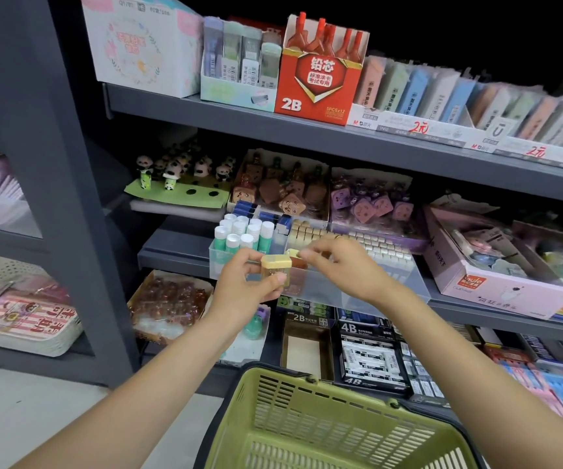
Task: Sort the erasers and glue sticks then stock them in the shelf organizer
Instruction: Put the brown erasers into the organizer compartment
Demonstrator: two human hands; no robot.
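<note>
Two hands meet in front of a clear organizer (307, 286) on the middle shelf (178, 247). Left hand (246, 282) grips a small clear box with a yellow lid (276, 270) between thumb and fingers. Right hand (337, 262) pinches a small yellow piece (293, 253) just beside that lid, above the organizer's front compartment. Glue sticks (239, 236) with white caps stand upright in the organizer's left compartment; rows of pale erasers (368, 242) lie behind. Green basket (324, 421) sits below the arms.
</note>
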